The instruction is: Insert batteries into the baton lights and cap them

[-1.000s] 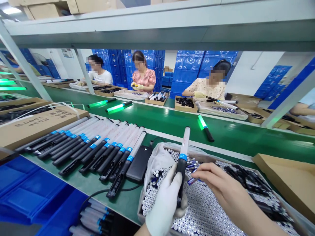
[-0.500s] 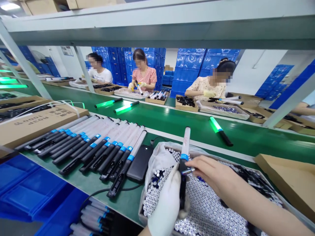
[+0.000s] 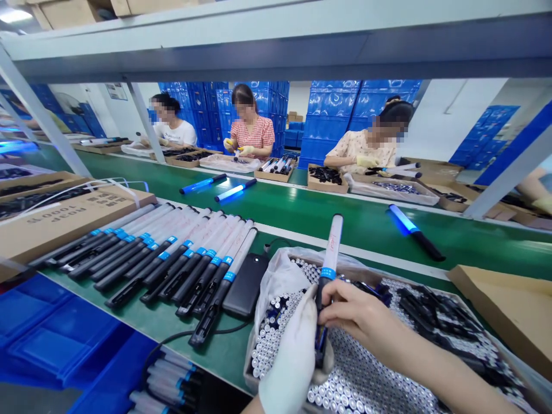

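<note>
My gloved left hand (image 3: 293,345) is closed round the black handle of a light stick (image 3: 331,247). The stick leans upright, its whitish tube and blue band pointing up and away from me. Batteries (image 3: 319,339) show in the handle's open slot. My bare right hand (image 3: 366,316) has its fingers bent and pressed together against the handle just under the blue band. What lies under those fingertips is hidden. Both hands are above a box full of loose batteries (image 3: 379,368), lined with a plastic bag (image 3: 276,276). Black plastic pieces (image 3: 435,316) lie on its right part.
Several light sticks (image 3: 172,247) lie in a row at left, beside a black power bank (image 3: 245,286) with a cable. Lit sticks (image 3: 235,191) are on the green conveyor belt (image 3: 284,210). A cardboard tray (image 3: 509,310) stands right. Co-workers (image 3: 252,129) sit across; a shelf beam (image 3: 276,46) runs overhead.
My right fingers have closed in on the handle, and the battery they held out is hidden from view. The lit sticks have shifted right along the belt and turned from green to blue.
</note>
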Available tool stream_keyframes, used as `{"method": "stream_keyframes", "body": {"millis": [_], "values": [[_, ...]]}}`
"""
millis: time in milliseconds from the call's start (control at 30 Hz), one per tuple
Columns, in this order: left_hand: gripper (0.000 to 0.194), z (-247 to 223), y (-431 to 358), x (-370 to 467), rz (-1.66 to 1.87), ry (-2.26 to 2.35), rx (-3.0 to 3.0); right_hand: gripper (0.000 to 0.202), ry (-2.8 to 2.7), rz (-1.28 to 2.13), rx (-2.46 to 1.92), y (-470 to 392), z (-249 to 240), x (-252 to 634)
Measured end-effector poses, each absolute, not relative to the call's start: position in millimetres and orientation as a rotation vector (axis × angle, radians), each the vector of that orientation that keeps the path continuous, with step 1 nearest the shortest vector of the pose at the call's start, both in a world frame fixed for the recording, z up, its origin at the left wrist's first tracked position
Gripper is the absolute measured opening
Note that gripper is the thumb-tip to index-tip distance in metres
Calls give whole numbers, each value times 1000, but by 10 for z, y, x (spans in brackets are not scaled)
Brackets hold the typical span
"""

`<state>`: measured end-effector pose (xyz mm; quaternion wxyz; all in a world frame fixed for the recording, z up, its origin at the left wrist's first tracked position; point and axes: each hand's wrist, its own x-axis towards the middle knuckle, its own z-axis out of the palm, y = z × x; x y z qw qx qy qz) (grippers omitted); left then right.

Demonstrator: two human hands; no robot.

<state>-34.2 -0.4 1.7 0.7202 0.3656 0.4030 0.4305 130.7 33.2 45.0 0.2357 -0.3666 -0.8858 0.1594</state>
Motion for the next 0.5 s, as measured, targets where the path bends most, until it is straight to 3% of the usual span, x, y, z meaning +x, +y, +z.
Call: {"method": "stream_keyframes", "body": {"millis": [133, 233, 400, 500], "values": [[41, 55, 2, -295, 923, 885, 806, 19, -2148, 510, -1247, 121, 433, 1385], [64, 101, 10, -230, 895, 922, 778, 19, -1896, 480, -1426, -110, 559, 1840], [103, 178, 46, -209, 968, 1192, 544, 31, -1457, -137, -2062, -468, 574, 3558], [103, 176, 57, -207, 983, 1280, 519, 31, -1463, -23, -2439, -600, 221, 4523]]}}
